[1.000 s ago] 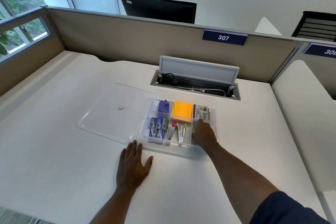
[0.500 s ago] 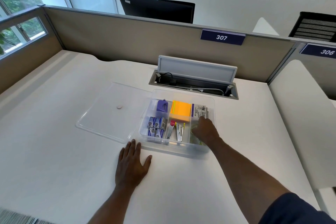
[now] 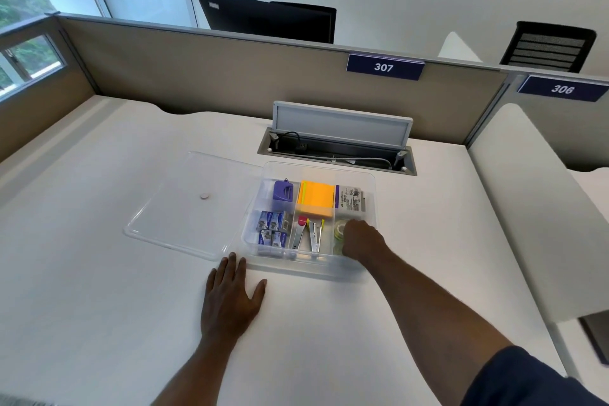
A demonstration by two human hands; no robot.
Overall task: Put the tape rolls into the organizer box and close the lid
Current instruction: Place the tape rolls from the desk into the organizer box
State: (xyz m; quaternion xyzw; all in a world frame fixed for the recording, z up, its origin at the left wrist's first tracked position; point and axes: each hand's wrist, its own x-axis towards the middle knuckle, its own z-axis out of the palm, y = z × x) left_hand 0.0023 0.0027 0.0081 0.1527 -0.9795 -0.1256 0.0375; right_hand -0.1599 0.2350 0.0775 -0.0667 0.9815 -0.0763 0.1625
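My right hand [image 3: 362,237] curls on a tape roll [image 3: 339,230] inside the organizer box [image 3: 371,189], left hand [image 3: 230,298] flat and empty, lid [image 3: 194,204] not yet closed.

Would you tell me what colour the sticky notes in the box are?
Orange, with a yellow-green edge; the sticky notes show best in the head view.

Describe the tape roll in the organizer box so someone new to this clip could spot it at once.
Start at the clear organizer box in the middle of the white desk. Go to its right-hand column, near end, where the right hand reaches in. The tape roll sits at the fingertips: a clear, greenish ring, unlike the printed packet behind it.
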